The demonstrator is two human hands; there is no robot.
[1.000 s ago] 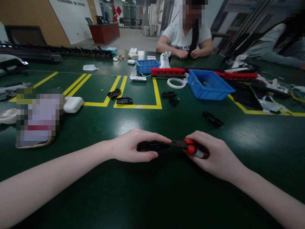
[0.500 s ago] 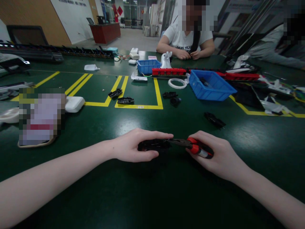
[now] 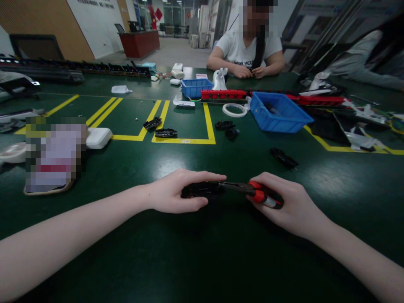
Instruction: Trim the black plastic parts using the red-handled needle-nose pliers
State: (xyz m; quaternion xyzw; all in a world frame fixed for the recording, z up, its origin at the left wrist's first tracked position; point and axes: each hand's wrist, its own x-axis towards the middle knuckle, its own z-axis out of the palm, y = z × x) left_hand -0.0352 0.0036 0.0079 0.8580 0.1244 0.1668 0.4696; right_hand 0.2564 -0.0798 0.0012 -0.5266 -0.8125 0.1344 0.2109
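My left hand (image 3: 181, 191) is closed around a black plastic part (image 3: 205, 190), thumb on the near side and fingers on the far side. Part of that piece is hidden by the hand. In my right hand (image 3: 284, 204) are needle-nose pliers (image 3: 260, 195) with red and black handles. Their jaws point left and meet the right end of the black part, beside the left fingertips; whether they grip something thin there I cannot tell. Beyond the right hand, a similar black part (image 3: 284, 158) lies on the green table (image 3: 195, 256).
Several more black parts (image 3: 166, 133) lie farther back. A blue bin (image 3: 279, 113), a white tape ring (image 3: 235, 110) and a red strip (image 3: 224, 94) stand beyond. At left are a phone (image 3: 57, 158) and a white case (image 3: 99, 138). A person (image 3: 246, 52) sits opposite.
The pliers' jaws and the black part have shifted very slightly left, with a small gap showing at the jaws. Both hands keep their holds; little else differs.
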